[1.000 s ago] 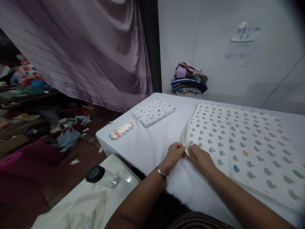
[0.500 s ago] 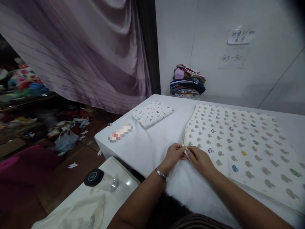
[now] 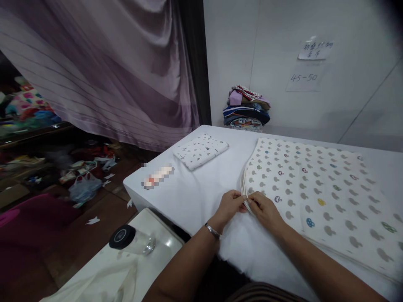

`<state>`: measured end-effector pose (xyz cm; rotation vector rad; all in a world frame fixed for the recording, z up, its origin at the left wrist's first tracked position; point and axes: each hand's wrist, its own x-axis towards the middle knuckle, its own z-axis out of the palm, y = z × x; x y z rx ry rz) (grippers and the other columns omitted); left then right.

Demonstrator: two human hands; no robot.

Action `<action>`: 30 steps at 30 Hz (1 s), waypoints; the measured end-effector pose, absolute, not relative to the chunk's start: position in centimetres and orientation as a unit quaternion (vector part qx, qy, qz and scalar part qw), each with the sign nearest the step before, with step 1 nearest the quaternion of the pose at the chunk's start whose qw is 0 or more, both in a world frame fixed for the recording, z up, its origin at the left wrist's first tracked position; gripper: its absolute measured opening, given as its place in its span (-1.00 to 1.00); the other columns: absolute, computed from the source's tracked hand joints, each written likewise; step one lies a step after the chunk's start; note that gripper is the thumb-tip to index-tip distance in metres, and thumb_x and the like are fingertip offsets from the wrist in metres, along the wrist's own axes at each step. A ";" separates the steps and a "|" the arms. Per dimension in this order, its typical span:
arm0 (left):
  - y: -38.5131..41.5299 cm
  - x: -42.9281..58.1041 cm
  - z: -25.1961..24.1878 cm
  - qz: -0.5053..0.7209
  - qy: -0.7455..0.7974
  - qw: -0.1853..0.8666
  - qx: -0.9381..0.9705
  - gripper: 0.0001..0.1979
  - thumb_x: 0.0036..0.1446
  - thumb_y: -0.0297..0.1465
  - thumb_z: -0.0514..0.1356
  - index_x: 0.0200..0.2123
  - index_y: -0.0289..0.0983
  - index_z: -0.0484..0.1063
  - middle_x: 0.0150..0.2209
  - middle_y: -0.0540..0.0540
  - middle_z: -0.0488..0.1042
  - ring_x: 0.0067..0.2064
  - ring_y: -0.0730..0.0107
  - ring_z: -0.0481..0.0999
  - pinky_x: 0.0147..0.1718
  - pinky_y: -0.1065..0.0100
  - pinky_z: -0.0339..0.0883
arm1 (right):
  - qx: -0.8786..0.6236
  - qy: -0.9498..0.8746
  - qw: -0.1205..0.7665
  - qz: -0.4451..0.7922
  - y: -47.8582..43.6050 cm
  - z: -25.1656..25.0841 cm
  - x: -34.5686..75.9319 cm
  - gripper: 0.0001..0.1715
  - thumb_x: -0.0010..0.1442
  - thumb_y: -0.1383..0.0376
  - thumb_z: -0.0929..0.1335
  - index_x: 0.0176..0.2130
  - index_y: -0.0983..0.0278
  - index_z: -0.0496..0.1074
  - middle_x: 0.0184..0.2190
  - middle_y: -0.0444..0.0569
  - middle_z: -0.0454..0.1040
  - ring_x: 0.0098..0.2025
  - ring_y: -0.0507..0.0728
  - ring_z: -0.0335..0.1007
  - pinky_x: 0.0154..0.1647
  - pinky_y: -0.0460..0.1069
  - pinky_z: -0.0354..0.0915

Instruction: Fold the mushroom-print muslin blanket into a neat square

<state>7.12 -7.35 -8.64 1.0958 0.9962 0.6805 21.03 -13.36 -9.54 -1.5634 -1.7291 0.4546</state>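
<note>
A large white cloth with a grey and coloured mushroom print (image 3: pixel 317 193) lies spread over the right part of the white table (image 3: pixel 189 188). My left hand (image 3: pixel 229 204) and my right hand (image 3: pixel 266 211) meet at the cloth's near left edge. Both pinch the layered hem there, fingers closed on it. A metal bracelet sits on my left wrist.
A small folded white printed cloth (image 3: pixel 201 150) lies at the table's far left. A stack of folded clothes (image 3: pixel 246 111) stands against the wall. A jar with a black lid (image 3: pixel 130 240) lies on a low white surface near me. A purple curtain hangs to the left, with clutter on the floor.
The view has shifted slightly. My hands stay pinched on the cloth's edge in nearly the same place.
</note>
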 end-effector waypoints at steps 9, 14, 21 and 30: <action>-7.4 7.2 -8.2 0.294 0.465 0.688 0.473 -0.88 0.03 -0.41 0.23 -0.44 -0.30 0.33 -0.61 0.03 0.42 -0.56 0.48 0.46 -0.51 0.43 0.41 | -0.637 -0.567 0.495 0.168 -13.1 -8.6 21.5 -0.71 0.24 0.11 0.21 -0.37 0.22 0.36 -0.46 -0.07 0.38 -0.40 0.11 0.29 -0.43 -0.02 0.24; -7.6 7.2 -7.8 0.300 0.468 0.682 0.476 -0.95 0.07 -0.48 0.15 -0.44 -0.30 0.33 -0.63 0.03 0.41 -0.58 0.50 0.43 -0.52 0.46 0.39 | -0.624 -0.666 0.399 0.083 -13.2 -8.8 21.0 -0.73 0.30 0.18 0.16 -0.34 0.20 0.34 -0.37 -0.05 0.38 -0.32 0.10 0.33 -0.31 -0.01 0.26; -7.6 7.2 -8.1 0.317 0.451 0.684 0.478 -0.92 0.08 -0.48 0.15 -0.45 -0.29 0.31 -0.62 0.05 0.40 -0.58 0.50 0.43 -0.52 0.45 0.39 | -0.620 -0.710 0.322 0.090 -13.6 -9.0 20.4 -0.73 0.31 0.20 0.14 -0.31 0.19 0.33 -0.34 -0.06 0.36 -0.32 0.08 0.35 -0.31 -0.01 0.28; -7.8 7.2 -8.0 0.321 0.454 0.670 0.493 -0.92 0.08 -0.46 0.16 -0.45 -0.29 0.32 -0.63 0.07 0.39 -0.60 0.54 0.40 -0.54 0.48 0.37 | -0.610 -0.686 0.368 0.149 -13.2 -9.4 21.1 -0.74 0.27 0.13 0.20 -0.25 0.20 0.38 -0.36 -0.06 0.38 -0.32 0.10 0.31 -0.29 0.01 0.27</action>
